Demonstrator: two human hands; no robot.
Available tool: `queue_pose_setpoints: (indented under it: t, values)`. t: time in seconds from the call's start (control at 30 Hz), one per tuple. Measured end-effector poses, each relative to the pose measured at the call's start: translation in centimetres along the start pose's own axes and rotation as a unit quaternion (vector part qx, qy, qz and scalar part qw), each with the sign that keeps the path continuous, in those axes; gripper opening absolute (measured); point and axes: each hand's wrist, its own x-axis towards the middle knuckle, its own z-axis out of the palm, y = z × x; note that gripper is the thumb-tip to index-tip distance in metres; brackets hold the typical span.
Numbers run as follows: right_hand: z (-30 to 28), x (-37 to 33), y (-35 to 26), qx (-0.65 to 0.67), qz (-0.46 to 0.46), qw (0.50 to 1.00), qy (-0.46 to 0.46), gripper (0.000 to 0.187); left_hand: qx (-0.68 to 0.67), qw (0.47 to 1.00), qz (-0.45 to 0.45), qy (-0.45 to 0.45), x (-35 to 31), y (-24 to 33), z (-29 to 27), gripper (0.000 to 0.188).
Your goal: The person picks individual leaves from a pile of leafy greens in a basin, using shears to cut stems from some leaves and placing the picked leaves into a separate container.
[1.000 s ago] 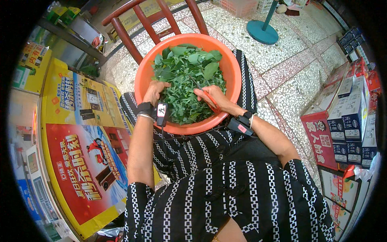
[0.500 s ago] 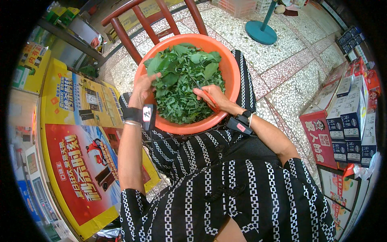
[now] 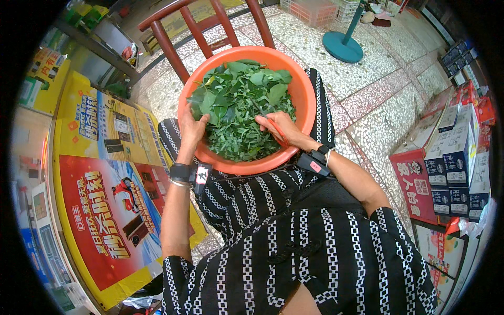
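An orange plastic basin [image 3: 307,105] rests on my lap, heaped with green leaves [image 3: 247,113]. Whole leaves lie towards the back and left, and narrow cut pieces towards the front. At the basin's left side my left hand [image 3: 192,125] touches the whole leaves, thumb spread apart from the fingers; its fingertips are partly hidden. On the right, my right hand [image 3: 278,126] is closed around scissors with red handles [image 3: 279,134]. Their blades point into the leaves and are mostly hidden.
A reddish wooden chair [image 3: 203,31] stands just beyond the basin. Further right is a green round stand base [image 3: 342,47] on the tiled floor. A poster-covered counter [image 3: 113,210] runs along my left; stacked cartons [image 3: 446,163] stand at the right.
My left hand has drawn back from over the leaves to the basin's left side, and its thumb has opened. The leaves there have shifted. My right hand stays nearly in place with the scissors.
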Motion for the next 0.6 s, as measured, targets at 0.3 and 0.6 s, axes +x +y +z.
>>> queue_pose_setpoints:
  t: [0.3, 0.6]
  values:
    - [-0.1, 0.1, 0.2, -0.004, 0.008, 1.0, 0.007, 0.05, 0.138, 0.987, -0.078, 0.03, 3.4, -2.0, 3.7, 0.053]
    - [0.2, 0.2, 0.8, 0.002, -0.014, 1.0, 0.013, 0.049, 0.115, 0.991, 0.022, 0.072, 2.4, 0.2, 0.5, 0.029]
